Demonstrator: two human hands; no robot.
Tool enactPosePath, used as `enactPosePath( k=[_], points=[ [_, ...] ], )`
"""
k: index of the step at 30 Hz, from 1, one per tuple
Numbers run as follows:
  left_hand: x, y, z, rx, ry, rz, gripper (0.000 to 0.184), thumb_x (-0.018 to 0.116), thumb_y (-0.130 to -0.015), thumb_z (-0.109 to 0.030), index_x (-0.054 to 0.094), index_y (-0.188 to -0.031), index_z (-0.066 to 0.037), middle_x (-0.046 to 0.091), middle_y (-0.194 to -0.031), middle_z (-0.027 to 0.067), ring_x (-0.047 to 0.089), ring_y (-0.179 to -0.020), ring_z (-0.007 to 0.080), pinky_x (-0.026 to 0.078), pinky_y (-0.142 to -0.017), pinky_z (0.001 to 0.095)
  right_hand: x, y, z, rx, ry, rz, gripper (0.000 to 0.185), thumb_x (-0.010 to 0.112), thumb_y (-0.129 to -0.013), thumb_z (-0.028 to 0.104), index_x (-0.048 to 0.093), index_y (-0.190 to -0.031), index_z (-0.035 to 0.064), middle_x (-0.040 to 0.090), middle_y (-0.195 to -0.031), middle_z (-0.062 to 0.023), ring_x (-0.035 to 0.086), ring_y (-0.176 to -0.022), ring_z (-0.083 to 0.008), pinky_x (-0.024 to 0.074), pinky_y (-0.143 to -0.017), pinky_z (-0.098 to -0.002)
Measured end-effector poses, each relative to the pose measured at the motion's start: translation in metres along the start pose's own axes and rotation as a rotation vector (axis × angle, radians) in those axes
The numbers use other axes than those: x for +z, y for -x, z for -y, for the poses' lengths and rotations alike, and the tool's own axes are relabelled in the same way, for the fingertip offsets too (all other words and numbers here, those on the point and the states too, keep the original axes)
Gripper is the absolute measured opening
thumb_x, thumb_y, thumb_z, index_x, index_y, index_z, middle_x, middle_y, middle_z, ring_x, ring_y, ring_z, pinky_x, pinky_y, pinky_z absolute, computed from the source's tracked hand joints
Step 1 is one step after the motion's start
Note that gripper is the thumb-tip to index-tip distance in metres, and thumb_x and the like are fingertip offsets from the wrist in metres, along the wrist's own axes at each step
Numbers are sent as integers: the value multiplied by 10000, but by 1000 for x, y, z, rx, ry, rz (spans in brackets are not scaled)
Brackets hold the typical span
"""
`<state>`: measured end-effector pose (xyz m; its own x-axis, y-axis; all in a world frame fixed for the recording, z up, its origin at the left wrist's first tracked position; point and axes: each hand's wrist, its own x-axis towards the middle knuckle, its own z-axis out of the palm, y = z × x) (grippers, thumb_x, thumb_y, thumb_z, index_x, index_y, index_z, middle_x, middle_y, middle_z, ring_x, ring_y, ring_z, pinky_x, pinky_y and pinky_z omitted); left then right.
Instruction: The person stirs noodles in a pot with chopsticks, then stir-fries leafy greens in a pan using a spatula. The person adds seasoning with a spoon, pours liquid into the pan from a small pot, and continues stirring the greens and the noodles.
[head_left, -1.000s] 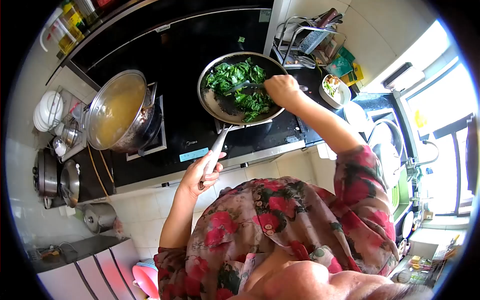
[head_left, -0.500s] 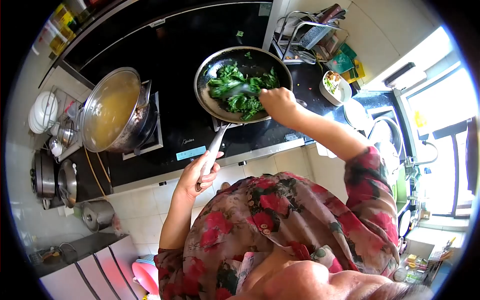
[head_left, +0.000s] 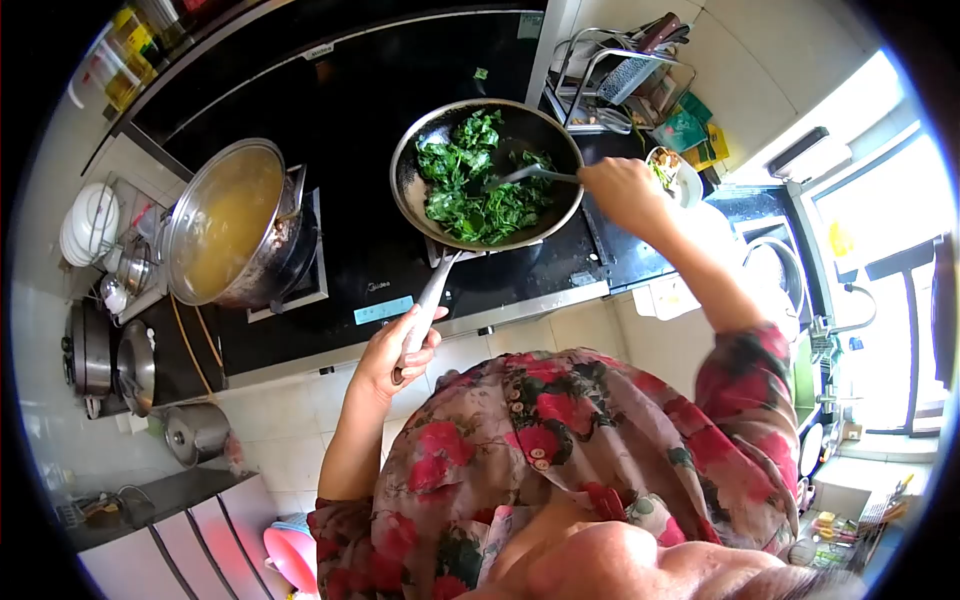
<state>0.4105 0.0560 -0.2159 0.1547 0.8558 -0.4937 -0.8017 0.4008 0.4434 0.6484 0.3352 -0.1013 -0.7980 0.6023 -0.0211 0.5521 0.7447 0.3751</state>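
My left hand is wrapped round the pale handle of a dark frying pan, which sits on the right side of the black stove. Chopped leafy greens lie in the pan, heaped mostly toward its left and front. In my right hand, just beyond the pan's right rim, is the handle of a spatula. Its grey shaft crosses the rim, and its tip reaches into the greens, partly hidden by leaves.
A large pot of yellowish liquid stands on the left burner. Behind my right hand is a white bowl with food scraps. A wire rack with a grater and knives stands at the back right. The sink area lies far right.
My right hand has moved right, from over the pan to past its rim, drawing the spatula along. The greens have shifted and spread. My left hand keeps its hold on the handle.
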Motion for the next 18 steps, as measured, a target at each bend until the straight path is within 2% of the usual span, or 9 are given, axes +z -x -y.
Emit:
enactPosePath(
  k=[1,4,5,8,9,11,15,16,18],
  points=[
    [-2,0,1,2,8,30,412,415,-994,-307,475,-1236,21,564,-790,97,380,-449,48,308,-327,170,-6,17,-3,-40,-10,-32,122,580,-786,102,701,-795,88,690,-781,-68,691,-750,-222,546,-586,-328],
    [-1,-1,2,-2,17,21,403,415,-993,-307,485,-1231,10,568,-787,97,378,-449,46,311,-326,172,-8,26,19,-72,28,266,108,591,-787,134,693,-786,102,688,-786,-72,688,-782,-234,543,-637,-329],
    [1,0,2,-7,8,14,402,417,-993,-308,486,-1232,7,569,-786,97,378,-449,45,314,-324,174,19,17,24,-135,57,36,104,595,-783,133,690,-748,111,692,-787,-77,691,-756,-232,545,-587,-330],
    [0,-1,3,-19,23,-1,404,423,-991,-316,487,-1235,0,572,-788,96,377,-449,43,317,-324,174,32,-23,17,0,21,19,104,596,-776,119,688,-730,103,687,-745,-76,692,-755,-227,546,-596,-326],
    [-3,-2,3,-6,18,39,412,431,-987,-324,487,-1231,3,572,-788,93,379,-449,44,315,-325,172,40,-19,0,-34,-41,-126,97,596,-775,109,688,-745,98,682,-743,-92,692,-761,-229,547,-609,-331],
    [-1,-2,3,-21,-23,-2,461,400,-993,-347,415,-1293,3,537,-784,69,373,-435,31,319,-310,174,13,-9,-16,91,-113,-41,95,593,-774,98,688,-771,94,678,-747,-107,691,-763,-227,549,-613,-335],
    [0,-2,4,-19,-17,1,457,400,-994,-345,417,-1291,2,535,-787,67,369,-436,31,316,-311,173,22,-16,-7,146,-15,88,120,563,-796,89,681,-805,78,684,-787,-120,691,-777,-271,561,-645,-370],
    [1,-1,5,-18,-27,-7,456,400,-994,-345,417,-1290,2,534,-788,66,367,-435,31,316,-311,171,51,-18,-3,34,-48,111,128,557,-804,103,678,-806,62,687,-799,-130,691,-779,-292,563,-645,-378],
    [-3,-3,4,-2,3,25,419,435,-987,-316,463,-1239,17,566,-797,89,382,-452,45,304,-332,172,48,-6,14,-25,-145,106,137,563,-811,118,673,-817,38,682,-813,-143,689,-778,-284,561,-643,-371]
  ],
)
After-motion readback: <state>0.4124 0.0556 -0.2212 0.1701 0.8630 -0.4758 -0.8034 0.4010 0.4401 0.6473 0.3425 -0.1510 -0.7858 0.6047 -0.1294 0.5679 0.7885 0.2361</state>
